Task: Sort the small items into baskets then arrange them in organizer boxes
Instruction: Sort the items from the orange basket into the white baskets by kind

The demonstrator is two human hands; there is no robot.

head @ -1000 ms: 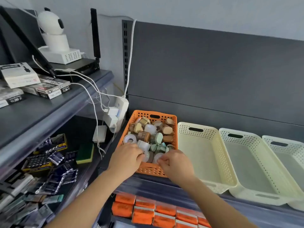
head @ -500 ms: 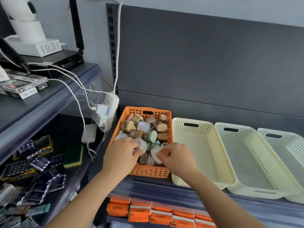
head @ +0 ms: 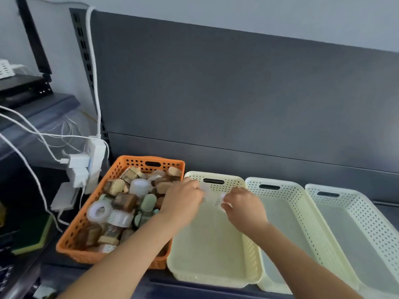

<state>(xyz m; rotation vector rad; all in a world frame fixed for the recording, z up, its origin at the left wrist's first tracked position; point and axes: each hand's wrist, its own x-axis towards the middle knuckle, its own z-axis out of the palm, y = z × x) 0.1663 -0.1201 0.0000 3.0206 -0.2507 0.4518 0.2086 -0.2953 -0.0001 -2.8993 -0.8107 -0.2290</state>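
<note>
My left hand (head: 183, 200) and right hand (head: 245, 210) hang over the far end of the cream basket (head: 216, 275). Each pinches a small pale piece (head: 204, 188) too blurred to name. The orange basket (head: 71, 244), just beside it at nine o'clock, holds the heaped items (head: 125, 201); two more baskets (head: 287, 184) lie at three o'clock.

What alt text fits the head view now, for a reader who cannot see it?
A person's left hand and right hand each pinch a blurred small pale item over the first cream basket, which looks empty. To its left an orange basket is heaped with small brown, green and white items; two more cream baskets stand to the right.
</note>
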